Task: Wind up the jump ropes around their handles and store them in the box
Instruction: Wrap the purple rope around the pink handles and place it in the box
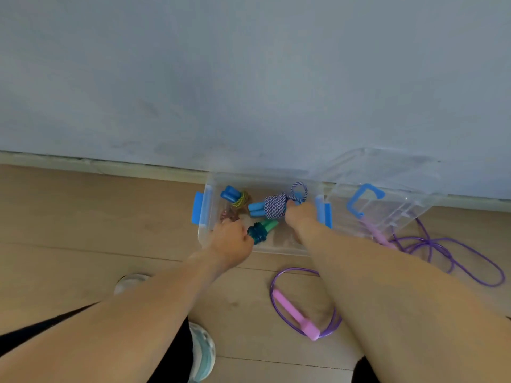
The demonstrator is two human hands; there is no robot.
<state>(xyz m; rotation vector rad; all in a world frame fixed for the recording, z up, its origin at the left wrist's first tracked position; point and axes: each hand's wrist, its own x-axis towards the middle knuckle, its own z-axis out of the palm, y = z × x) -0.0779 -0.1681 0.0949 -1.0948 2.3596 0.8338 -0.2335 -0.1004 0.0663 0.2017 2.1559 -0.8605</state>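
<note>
A clear plastic box [203, 205] with blue latches stands on the floor against the wall. Inside lie a blue-handled rope with yellow-green cord [235, 195], a pinkish wound rope [228, 215] and two more bundles. My left hand [231, 243] grips the green-handled rope wound in teal cord [261, 230] over the box's front. My right hand [300, 214] holds the blue-handled rope wrapped in purple-white cord [272, 206] inside the box. A purple rope with pink handles [301, 317] lies unwound on the floor to the right.
The clear lid [387, 200] with a blue handle leans against the wall right of the box, over part of the purple rope. My shoes [203, 352] stand on the wooden floor near the bottom. A grey wall rises behind the box.
</note>
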